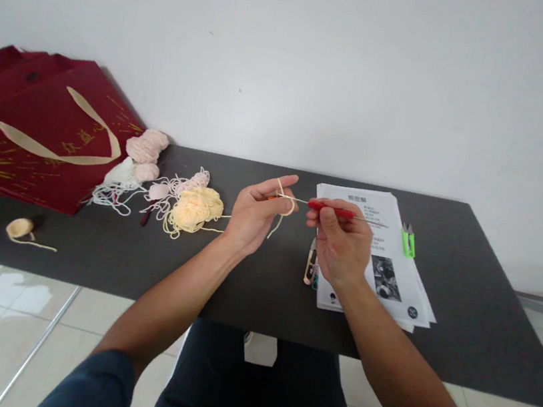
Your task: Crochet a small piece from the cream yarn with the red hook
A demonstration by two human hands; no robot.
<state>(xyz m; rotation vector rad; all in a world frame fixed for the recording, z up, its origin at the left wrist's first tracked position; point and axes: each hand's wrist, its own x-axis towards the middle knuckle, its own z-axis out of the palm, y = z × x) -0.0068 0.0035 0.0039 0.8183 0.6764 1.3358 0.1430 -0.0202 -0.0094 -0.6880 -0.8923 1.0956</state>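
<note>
My left hand (pixel 258 214) pinches the yarn loop (pixel 286 205), the yellow ball (pixel 196 210) beside its wrist. My right hand (pixel 344 244) is closed on the red hook (pixel 331 210), whose tip reaches left to the loop, above the papers (pixel 384 266).

- Dark red bags (pixel 49 132) at the table's (pixel 258 296) left end
- Stacked printed sheets (pixel 386 247)
- Green snips (pixel 408 241) on their right edge
- Probably beige snips (pixel 311 268), left edge
</note>
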